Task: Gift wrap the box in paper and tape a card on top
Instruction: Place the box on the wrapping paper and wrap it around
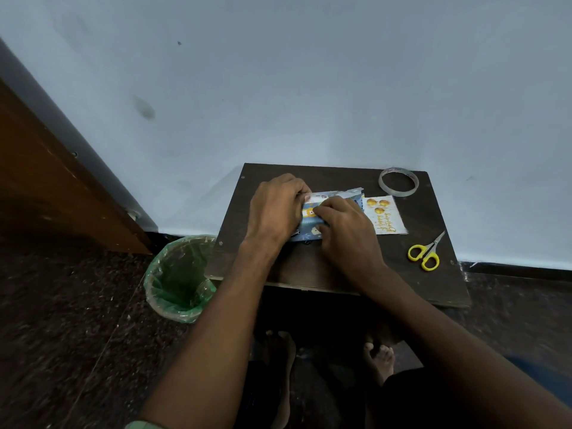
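Both hands, the left hand (276, 209) and right hand (346, 230), cover most of the box (312, 216) mid-worktop (309, 267), fingers curled pinching its blue paper (328, 196). The card (385, 218) lies just right; tape roll (398, 182) and scissors (425, 253) sit apart.

There is a single view, worn on the person's head, looking forward and steeply down. Both forearms enter from the bottom edge and meet at the hands, left hand (276, 206) and right hand (346, 226), just right of centre over the small dark tabletop (312, 267). The wide lens bends the edges (the wall (309, 88) fills the upper half), and bare feet show at the bottom.
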`<action>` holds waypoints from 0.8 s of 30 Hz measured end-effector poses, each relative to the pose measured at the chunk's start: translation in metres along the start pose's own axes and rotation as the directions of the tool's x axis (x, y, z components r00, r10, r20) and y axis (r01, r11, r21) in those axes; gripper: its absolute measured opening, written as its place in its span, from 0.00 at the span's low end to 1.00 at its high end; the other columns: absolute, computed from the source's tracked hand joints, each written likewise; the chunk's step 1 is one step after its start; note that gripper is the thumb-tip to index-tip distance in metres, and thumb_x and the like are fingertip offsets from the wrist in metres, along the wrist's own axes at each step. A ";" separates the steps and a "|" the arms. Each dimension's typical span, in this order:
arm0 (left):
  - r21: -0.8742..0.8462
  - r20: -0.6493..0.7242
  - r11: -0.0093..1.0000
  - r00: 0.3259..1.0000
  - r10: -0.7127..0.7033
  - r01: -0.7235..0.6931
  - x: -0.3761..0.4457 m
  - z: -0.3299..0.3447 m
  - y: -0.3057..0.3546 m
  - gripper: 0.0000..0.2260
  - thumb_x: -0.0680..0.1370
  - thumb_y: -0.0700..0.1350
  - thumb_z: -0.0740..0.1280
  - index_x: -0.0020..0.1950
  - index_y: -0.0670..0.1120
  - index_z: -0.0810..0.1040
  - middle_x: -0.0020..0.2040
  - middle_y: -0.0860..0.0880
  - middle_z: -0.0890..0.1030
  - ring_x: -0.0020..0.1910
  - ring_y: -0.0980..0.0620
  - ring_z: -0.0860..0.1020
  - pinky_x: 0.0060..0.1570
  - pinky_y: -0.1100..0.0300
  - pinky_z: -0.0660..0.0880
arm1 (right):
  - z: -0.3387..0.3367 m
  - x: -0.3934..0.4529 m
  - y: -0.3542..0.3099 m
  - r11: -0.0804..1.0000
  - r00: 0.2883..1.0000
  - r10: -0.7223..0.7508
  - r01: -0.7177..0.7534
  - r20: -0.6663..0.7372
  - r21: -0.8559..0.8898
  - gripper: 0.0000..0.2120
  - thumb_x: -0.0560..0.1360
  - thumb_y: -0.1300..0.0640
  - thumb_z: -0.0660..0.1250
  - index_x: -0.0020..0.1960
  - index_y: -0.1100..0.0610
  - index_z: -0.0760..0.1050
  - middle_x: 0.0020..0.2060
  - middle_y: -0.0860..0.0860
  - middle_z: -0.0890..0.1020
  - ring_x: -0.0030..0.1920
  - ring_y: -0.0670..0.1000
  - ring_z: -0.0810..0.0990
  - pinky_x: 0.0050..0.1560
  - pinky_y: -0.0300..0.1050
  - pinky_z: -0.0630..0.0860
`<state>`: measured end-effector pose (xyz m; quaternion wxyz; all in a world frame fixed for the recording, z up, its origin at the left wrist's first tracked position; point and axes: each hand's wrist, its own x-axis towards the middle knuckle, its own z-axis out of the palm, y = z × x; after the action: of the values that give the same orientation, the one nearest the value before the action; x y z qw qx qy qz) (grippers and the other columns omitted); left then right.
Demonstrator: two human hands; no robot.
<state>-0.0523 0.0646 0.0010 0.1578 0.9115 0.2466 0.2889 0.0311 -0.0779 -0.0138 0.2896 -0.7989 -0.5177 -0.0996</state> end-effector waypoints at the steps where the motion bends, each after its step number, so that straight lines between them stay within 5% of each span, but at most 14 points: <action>1: 0.015 0.004 1.000 1.000 -0.021 0.020 -0.001 0.000 0.003 0.05 0.78 0.40 0.72 0.45 0.49 0.84 0.47 0.53 0.84 0.46 0.48 0.81 0.45 0.51 0.76 | 0.000 0.000 0.000 1.000 1.000 -0.006 0.007 0.012 -0.008 0.12 0.70 0.69 0.73 0.52 0.61 0.84 0.51 0.54 0.82 0.52 0.59 0.79 0.41 0.57 0.81; 17: 0.038 0.083 0.995 0.992 -0.095 0.092 -0.002 -0.005 0.015 0.10 0.77 0.36 0.69 0.44 0.51 0.84 0.47 0.53 0.81 0.49 0.49 0.79 0.45 0.49 0.78 | 0.003 -0.003 -0.006 0.994 0.998 -0.055 0.053 -0.023 -0.093 0.02 0.75 0.63 0.71 0.46 0.60 0.82 0.47 0.55 0.83 0.47 0.57 0.81 0.47 0.51 0.76; 20: 0.041 0.070 0.993 0.991 -0.112 0.110 -0.001 -0.005 0.014 0.10 0.76 0.36 0.69 0.44 0.51 0.83 0.46 0.53 0.81 0.47 0.50 0.79 0.44 0.48 0.78 | 0.002 -0.004 -0.013 0.992 0.998 -0.058 0.060 0.028 -0.110 0.09 0.74 0.59 0.74 0.52 0.61 0.82 0.51 0.56 0.82 0.51 0.58 0.81 0.50 0.53 0.79; 24: 0.031 0.121 0.995 0.988 -0.099 0.096 -0.003 -0.007 0.011 0.09 0.78 0.40 0.71 0.47 0.53 0.86 0.48 0.55 0.82 0.49 0.52 0.80 0.45 0.55 0.75 | -0.001 -0.004 -0.005 0.988 0.997 -0.030 0.041 0.076 -0.150 0.16 0.66 0.64 0.77 0.53 0.57 0.81 0.49 0.53 0.80 0.47 0.57 0.81 0.36 0.47 0.73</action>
<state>-0.0544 0.0550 0.0100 0.1753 0.9162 0.2845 0.2212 0.0251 -0.0800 -0.0126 0.2072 -0.8122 -0.5331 -0.1144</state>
